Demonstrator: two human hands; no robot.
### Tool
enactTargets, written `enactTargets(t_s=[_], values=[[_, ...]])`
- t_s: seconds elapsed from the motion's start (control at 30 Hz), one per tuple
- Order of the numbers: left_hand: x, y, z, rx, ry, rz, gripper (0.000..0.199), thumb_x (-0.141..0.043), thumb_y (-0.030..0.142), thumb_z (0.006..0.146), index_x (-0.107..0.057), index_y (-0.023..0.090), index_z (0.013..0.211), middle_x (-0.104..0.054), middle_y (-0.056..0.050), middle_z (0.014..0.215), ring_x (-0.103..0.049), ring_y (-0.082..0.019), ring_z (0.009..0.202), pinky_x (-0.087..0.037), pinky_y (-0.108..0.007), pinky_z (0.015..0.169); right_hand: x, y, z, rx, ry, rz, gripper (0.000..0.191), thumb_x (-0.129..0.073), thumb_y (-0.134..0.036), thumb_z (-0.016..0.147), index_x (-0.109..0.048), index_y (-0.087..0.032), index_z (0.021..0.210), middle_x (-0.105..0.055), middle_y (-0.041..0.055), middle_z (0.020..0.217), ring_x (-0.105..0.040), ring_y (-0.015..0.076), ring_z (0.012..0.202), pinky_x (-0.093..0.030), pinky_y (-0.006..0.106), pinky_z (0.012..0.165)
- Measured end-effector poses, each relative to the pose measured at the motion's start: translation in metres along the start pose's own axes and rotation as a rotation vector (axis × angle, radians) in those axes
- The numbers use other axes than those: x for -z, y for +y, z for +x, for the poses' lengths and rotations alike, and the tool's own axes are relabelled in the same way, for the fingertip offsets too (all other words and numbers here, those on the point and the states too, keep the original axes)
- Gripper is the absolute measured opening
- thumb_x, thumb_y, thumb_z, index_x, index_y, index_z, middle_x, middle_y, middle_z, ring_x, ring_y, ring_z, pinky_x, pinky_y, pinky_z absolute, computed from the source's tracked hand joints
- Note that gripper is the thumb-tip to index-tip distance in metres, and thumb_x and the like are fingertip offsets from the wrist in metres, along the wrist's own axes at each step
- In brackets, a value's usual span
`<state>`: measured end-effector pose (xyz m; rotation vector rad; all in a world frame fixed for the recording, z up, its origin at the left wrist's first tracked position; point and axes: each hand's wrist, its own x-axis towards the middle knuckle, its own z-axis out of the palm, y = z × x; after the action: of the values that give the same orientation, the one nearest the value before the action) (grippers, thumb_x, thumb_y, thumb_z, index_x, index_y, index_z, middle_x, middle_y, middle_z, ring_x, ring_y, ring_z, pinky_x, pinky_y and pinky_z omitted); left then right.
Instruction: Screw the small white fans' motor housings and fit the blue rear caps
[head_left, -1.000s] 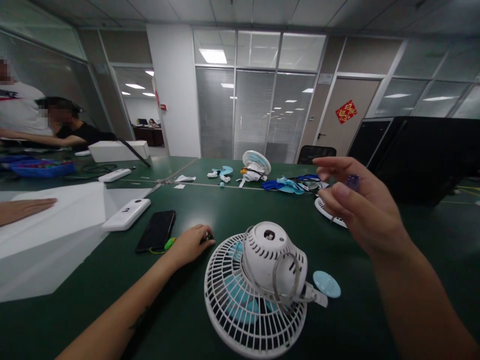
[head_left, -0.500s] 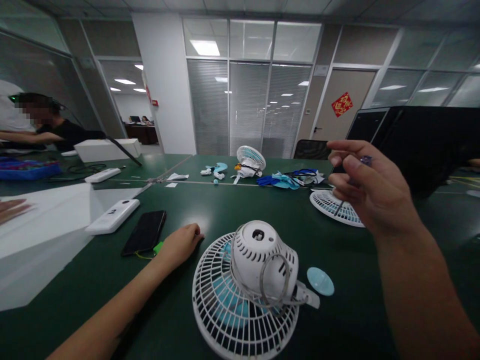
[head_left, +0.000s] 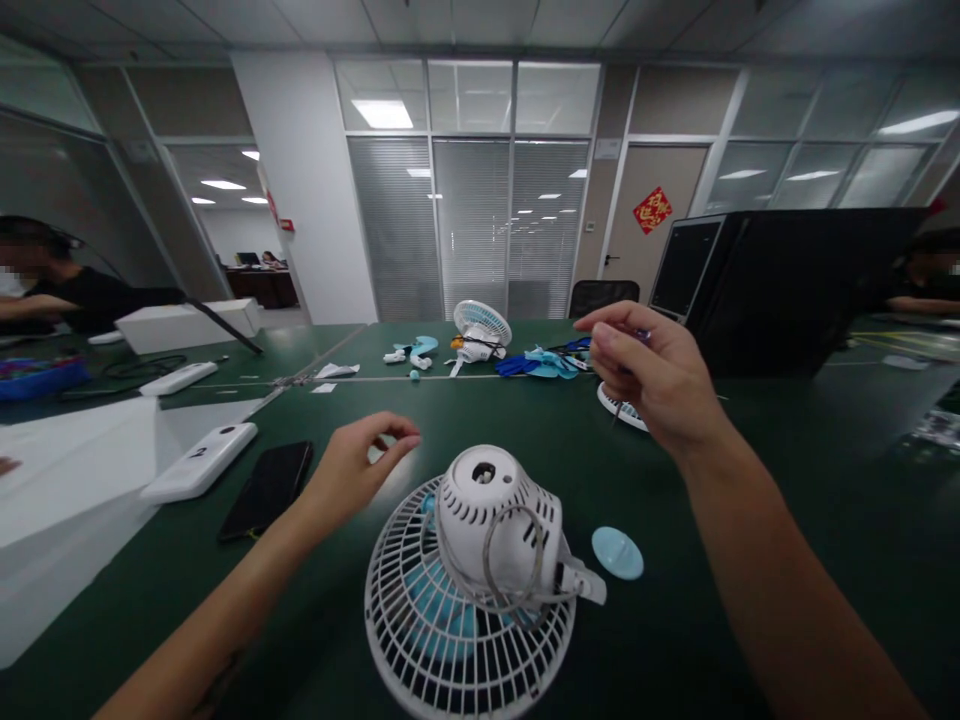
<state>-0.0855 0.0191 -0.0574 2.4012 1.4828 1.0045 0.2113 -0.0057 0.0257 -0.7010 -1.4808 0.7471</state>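
Observation:
A white fan (head_left: 499, 530) lies face down in front of me, its motor housing upward and a grey cord looped over it. Blue blades show through its grille. My left hand (head_left: 364, 455) hovers at the fan's upper left, fingers loosely bent and apart, holding nothing I can see. Raised at the right, my right hand (head_left: 652, 375) is closed around a screwdriver (head_left: 616, 412); most of it is hidden, with a thin shaft pointing down and a bit of purple handle showing. A light blue oval cap (head_left: 618, 553) lies right of the fan.
A black phone (head_left: 266, 490) and a white numbered device (head_left: 201, 462) lie left. Farther back are another small fan (head_left: 480, 332), blue gloves (head_left: 536, 363) and a white grille (head_left: 626, 408). A large black monitor (head_left: 795, 290) stands right. Other people sit at both sides.
My left hand has lifted from the table and its fingers have opened toward the fan. The right hand has moved left with the screwdriver. The view has shifted slightly.

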Motion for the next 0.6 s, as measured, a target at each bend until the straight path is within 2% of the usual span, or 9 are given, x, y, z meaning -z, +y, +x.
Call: enactTargets(t_s=[0.07, 0.13, 0.23, 0.3, 0.4, 0.6], values=[[0.012, 0.03, 0.008, -0.123, 0.069, -0.14, 0.023, -0.057, 0.038, 0.089, -0.067, 0.019, 0.093, -0.074, -0.006, 0.094, -0.068, -0.02, 0.086, -0.055, -0.032, 0.078, 0.002, -0.003, 0.0, 0.023, 0.015, 0.041, 0.018, -0.069, -0.022, 0.069, -0.065, -0.019, 0.087, -0.041, -0.0057, 0.062, -0.028, 0.005, 0.044, -0.017, 0.022, 0.038], [0.023, 0.057, 0.012, -0.259, 0.084, -0.285, 0.019, -0.058, 0.031, 0.091, -0.069, 0.018, 0.097, -0.075, -0.005, 0.092, -0.069, -0.017, 0.084, -0.056, -0.029, 0.078, 0.006, -0.007, -0.001, 0.034, 0.029, 0.106, 0.028, -0.064, -0.016, 0.062, -0.067, -0.019, 0.089, -0.044, -0.0033, 0.071, -0.03, 0.0053, 0.049, -0.019, 0.022, 0.04], [0.033, 0.084, 0.01, -0.398, 0.075, -0.318, 0.019, -0.056, 0.022, 0.093, -0.07, 0.018, 0.104, -0.076, -0.003, 0.089, -0.071, -0.014, 0.081, -0.056, -0.024, 0.076, 0.01, -0.013, -0.002, 0.024, 0.048, 0.16, 0.035, -0.06, -0.014, 0.058, -0.071, -0.018, 0.092, -0.045, -0.0005, 0.08, -0.034, 0.0063, 0.055, -0.024, 0.023, 0.043], [0.034, 0.089, 0.006, -0.468, 0.051, -0.275, 0.018, -0.056, 0.018, 0.094, -0.071, 0.018, 0.105, -0.076, -0.002, 0.089, -0.071, -0.013, 0.081, -0.056, -0.023, 0.076, 0.01, -0.012, -0.001, 0.013, 0.065, 0.141, 0.032, -0.06, -0.014, 0.064, -0.072, -0.019, 0.094, -0.044, 0.0, 0.079, -0.037, 0.008, 0.058, -0.029, 0.022, 0.045], [0.031, 0.084, 0.003, -0.549, -0.005, -0.202, 0.018, -0.055, 0.015, 0.095, -0.071, 0.018, 0.103, -0.077, -0.001, 0.091, -0.071, -0.012, 0.082, -0.055, -0.021, 0.077, 0.011, -0.006, 0.005, 0.023, 0.111, 0.098, 0.025, -0.061, -0.016, 0.075, -0.072, -0.022, 0.097, -0.043, -0.001, 0.073, -0.041, 0.0105, 0.062, -0.035, 0.022, 0.048], [0.02, 0.073, 0.005, -0.573, -0.058, -0.15, 0.022, -0.053, 0.013, 0.097, -0.071, 0.016, 0.11, -0.077, -0.004, 0.101, -0.072, -0.014, 0.091, -0.056, -0.023, 0.081, 0.016, 0.007, 0.012, -0.008, 0.194, 0.051, 0.025, -0.071, -0.019, 0.075, -0.075, -0.028, 0.098, -0.057, -0.0003, 0.079, -0.053, 0.013, 0.074, -0.049, 0.024, 0.059]])
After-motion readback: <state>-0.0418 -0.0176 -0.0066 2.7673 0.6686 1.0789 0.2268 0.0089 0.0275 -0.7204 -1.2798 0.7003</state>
